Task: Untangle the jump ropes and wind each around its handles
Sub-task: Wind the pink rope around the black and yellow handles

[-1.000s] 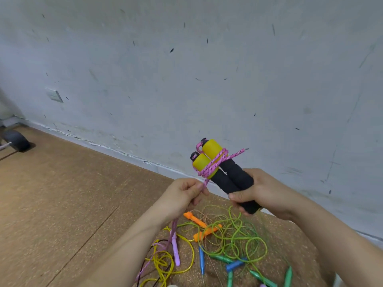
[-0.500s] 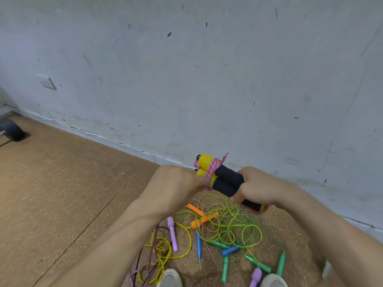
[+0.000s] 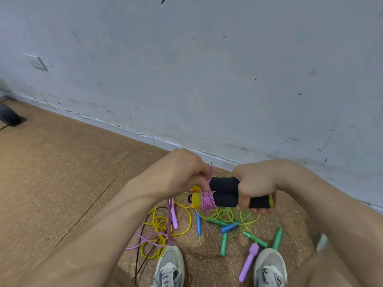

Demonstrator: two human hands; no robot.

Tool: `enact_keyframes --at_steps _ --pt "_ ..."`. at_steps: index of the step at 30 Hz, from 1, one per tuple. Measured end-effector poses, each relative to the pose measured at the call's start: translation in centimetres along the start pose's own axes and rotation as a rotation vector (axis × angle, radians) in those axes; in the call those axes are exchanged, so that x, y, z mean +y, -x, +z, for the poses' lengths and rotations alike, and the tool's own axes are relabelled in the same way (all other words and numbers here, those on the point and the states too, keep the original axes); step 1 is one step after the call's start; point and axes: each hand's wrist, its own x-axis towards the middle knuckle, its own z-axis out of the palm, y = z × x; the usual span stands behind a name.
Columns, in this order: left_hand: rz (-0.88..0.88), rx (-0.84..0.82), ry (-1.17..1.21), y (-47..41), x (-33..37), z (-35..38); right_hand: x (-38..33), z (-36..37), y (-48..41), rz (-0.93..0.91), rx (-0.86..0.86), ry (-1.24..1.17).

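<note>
Both hands have come down since the earlier frames, and the pair of black foam handles (image 3: 224, 190), tilted upward before, now lies level between them. The right hand (image 3: 257, 183) is clenched around both handles near their far ends, evidently to hold the two together as one core for winding. The left hand (image 3: 182, 175) sits at the yellow caps (image 3: 195, 198), fingers curled over the pink rope (image 3: 206, 198); exact finger placement is hidden behind the knuckles. Several turns are wound tight against the caps, just beside the left hand. A loose length hangs from the left hand to the floor below, so winding is judged incomplete. Beneath both hands lie the yellow rope (image 3: 163, 224) and green rope (image 3: 238, 216), both tangled, with assorted handles among them.
</note>
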Motion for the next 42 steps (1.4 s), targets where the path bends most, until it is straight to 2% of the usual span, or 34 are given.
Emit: enact_keyframes --at_steps 5,14,18,21,22,24,26,27,28,29,31,32,33,35,37,38,40,42 --pt "-0.2 0.094 0.425 0.5 -0.9 -0.6 0.1 0.4 0.6 -0.096 -0.058 0.032" --pt "-0.142 -0.061 0.597 0.3 -1.6 -0.3 -0.4 0.3 1.5 -0.252 -0.093 0.079" --pt "-0.244 -0.2 0.821 0.3 -2.1 -1.2 -0.3 -0.1 2.1 -0.44 -0.155 -0.049" --pt "-0.262 -0.237 0.97 0.8 -2.5 -1.5 -0.3 -0.1 2.0 -0.569 -0.216 -0.203" --pt "-0.265 -0.251 0.993 1.0 -2.2 -1.9 -0.2 -0.1 2.1 -0.587 -0.201 -0.241" --pt "-0.339 -0.16 1.013 0.8 -3.3 0.7 -0.1 0.0 2.2 -0.617 -0.134 -0.309" --pt "-0.542 0.027 1.027 0.8 -5.5 3.6 -0.2 -0.2 2.6 -0.66 -0.051 -0.39" --pt "-0.622 0.092 1.131 0.2 -6.3 5.0 -0.3 -0.4 2.7 -0.686 0.003 -0.448" --pt "-0.527 0.116 1.195 0.2 -6.3 4.7 -0.4 -0.7 2.7 -0.708 0.071 -0.519" --pt "-0.501 0.215 1.219 -0.3 -4.8 3.8 -0.4 -0.8 2.7 -0.717 0.139 -0.597" --pt "-0.492 0.233 1.352 -1.0 -2.3 2.1 -0.3 -1.0 2.3 -0.706 0.259 -0.696" --pt "-0.423 0.191 1.44 -0.9 -1.2 1.7 -0.5 -0.8 2.1 -0.699 0.312 -0.701" --pt "-0.391 0.215 1.481 -1.4 -0.8 2.1 -0.7 -0.7 1.9 -0.684 0.364 -0.698" --pt "-0.4 0.286 1.49 -1.5 -0.6 2.7 -1.1 -0.4 1.4 -0.655 0.455 -0.732" --pt "-0.491 0.394 1.469 -1.8 -0.7 2.2 -1.5 -0.4 1.2 -0.647 0.491 -0.826" --pt "-0.493 0.455 1.383 -1.8 -0.8 1.9 -1.7 -0.4 1.1 -0.64 0.489 -0.873" --pt "-0.476 0.586 1.044 -1.6 -0.9 1.5 -2.0 -0.3 1.0 -0.606 0.47 -0.94" --pt "-0.474 0.639 0.642 -1.2 -1.2 1.3 -2.3 -0.3 1.1 -0.571 0.465 -1.006"
